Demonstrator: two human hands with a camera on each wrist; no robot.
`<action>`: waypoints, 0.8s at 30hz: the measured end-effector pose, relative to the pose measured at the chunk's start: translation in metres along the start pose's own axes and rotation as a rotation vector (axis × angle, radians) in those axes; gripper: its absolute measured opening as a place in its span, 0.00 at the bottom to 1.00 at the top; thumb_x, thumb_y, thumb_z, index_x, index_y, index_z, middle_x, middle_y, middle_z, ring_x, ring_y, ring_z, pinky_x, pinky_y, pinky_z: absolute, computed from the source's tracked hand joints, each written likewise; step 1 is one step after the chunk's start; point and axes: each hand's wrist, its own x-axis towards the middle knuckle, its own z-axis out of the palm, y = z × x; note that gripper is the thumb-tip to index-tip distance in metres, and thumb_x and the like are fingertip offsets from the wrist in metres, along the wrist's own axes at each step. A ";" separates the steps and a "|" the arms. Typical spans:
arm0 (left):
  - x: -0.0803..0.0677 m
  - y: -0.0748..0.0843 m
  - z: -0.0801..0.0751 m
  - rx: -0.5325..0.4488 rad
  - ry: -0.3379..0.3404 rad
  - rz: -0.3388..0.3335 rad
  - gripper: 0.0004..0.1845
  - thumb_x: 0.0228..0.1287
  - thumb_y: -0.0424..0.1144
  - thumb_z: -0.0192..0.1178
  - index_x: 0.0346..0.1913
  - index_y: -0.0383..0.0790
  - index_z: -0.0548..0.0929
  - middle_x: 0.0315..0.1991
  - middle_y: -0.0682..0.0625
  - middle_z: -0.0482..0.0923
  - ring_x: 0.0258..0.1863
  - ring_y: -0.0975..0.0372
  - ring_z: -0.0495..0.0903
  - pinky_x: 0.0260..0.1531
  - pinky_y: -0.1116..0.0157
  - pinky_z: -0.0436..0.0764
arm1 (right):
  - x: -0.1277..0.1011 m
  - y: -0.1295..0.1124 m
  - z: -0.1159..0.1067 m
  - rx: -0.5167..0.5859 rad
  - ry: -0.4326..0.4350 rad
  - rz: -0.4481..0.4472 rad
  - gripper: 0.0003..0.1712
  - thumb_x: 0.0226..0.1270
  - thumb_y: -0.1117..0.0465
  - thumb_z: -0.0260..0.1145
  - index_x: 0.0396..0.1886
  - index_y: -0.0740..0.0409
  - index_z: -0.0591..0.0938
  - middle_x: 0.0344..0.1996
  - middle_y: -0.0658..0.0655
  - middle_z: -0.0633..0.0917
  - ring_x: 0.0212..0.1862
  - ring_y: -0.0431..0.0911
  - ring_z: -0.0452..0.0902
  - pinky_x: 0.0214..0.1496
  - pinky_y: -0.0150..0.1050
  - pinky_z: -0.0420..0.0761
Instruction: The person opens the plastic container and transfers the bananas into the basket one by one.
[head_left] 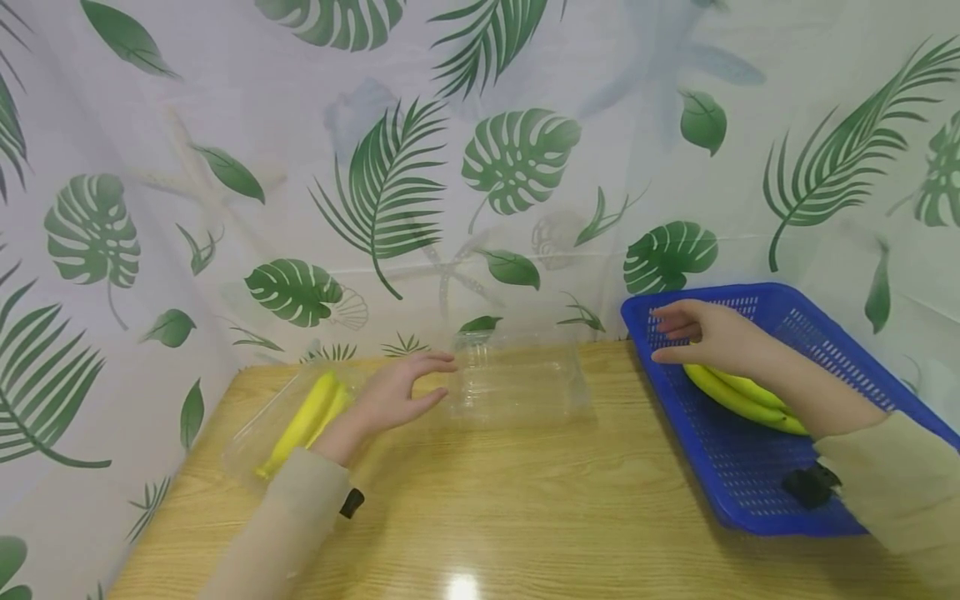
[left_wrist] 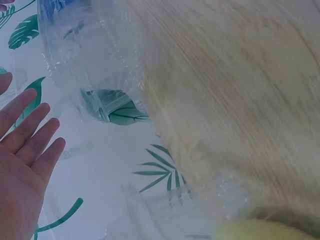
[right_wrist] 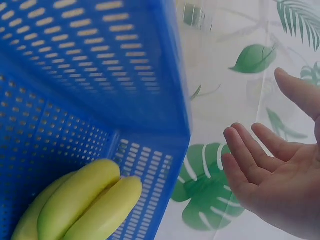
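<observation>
My left hand point(head_left: 397, 392) reaches with spread fingers toward an empty clear plastic box point(head_left: 517, 379) at the middle of the wooden table; thumb and fingers sit just short of its left wall. In the left wrist view the left hand point(left_wrist: 22, 165) is flat and the clear box point(left_wrist: 90, 60) lies beyond it. Under that forearm lies another clear box holding yellow bananas point(head_left: 303, 421). My right hand point(head_left: 705, 333) hovers open over a blue basket point(head_left: 817, 329), just above a bunch of bananas point(head_left: 738, 396). The right wrist view shows the hand point(right_wrist: 275, 170) relaxed beside the bananas point(right_wrist: 85, 205).
The wooden table point(head_left: 525, 500) is fenced by a leaf-print curtain point(head_left: 450, 167) at the back and both sides. The blue basket sits at the right edge. A black wrist strap point(head_left: 810, 485) lies over the basket floor.
</observation>
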 end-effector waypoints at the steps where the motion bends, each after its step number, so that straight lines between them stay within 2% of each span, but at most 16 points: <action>1: -0.001 0.000 -0.002 0.005 -0.001 0.001 0.21 0.74 0.39 0.64 0.65 0.36 0.84 0.70 0.40 0.80 0.72 0.43 0.77 0.77 0.43 0.73 | 0.000 -0.002 0.001 0.006 -0.003 -0.005 0.41 0.74 0.54 0.73 0.75 0.74 0.69 0.67 0.78 0.78 0.67 0.72 0.77 0.70 0.69 0.78; 6: -0.007 0.001 -0.012 0.028 -0.003 -0.014 0.20 0.74 0.39 0.64 0.65 0.35 0.84 0.70 0.39 0.80 0.73 0.42 0.76 0.76 0.42 0.73 | 0.002 -0.014 0.008 0.030 -0.009 -0.040 0.40 0.73 0.56 0.73 0.75 0.74 0.70 0.66 0.77 0.79 0.67 0.71 0.78 0.68 0.65 0.81; 12: -0.016 -0.002 -0.022 0.068 0.002 -0.032 0.21 0.75 0.39 0.64 0.66 0.35 0.83 0.69 0.38 0.81 0.72 0.41 0.77 0.75 0.42 0.75 | 0.004 -0.028 0.016 0.054 -0.006 -0.100 0.39 0.72 0.58 0.74 0.73 0.75 0.70 0.65 0.77 0.80 0.65 0.71 0.79 0.69 0.65 0.81; 19: -0.026 -0.004 -0.032 0.120 0.019 -0.054 0.22 0.74 0.40 0.64 0.66 0.35 0.83 0.68 0.40 0.82 0.71 0.44 0.78 0.74 0.43 0.77 | 0.005 -0.043 0.024 0.111 -0.009 -0.124 0.39 0.73 0.59 0.73 0.75 0.73 0.70 0.64 0.75 0.82 0.66 0.70 0.79 0.70 0.64 0.81; 24: -0.034 -0.007 -0.039 0.106 0.040 -0.073 0.21 0.74 0.38 0.65 0.66 0.35 0.83 0.68 0.39 0.82 0.70 0.43 0.79 0.75 0.42 0.76 | 0.008 -0.051 0.030 0.150 -0.002 -0.164 0.37 0.72 0.60 0.73 0.73 0.73 0.71 0.63 0.74 0.83 0.65 0.69 0.80 0.69 0.63 0.82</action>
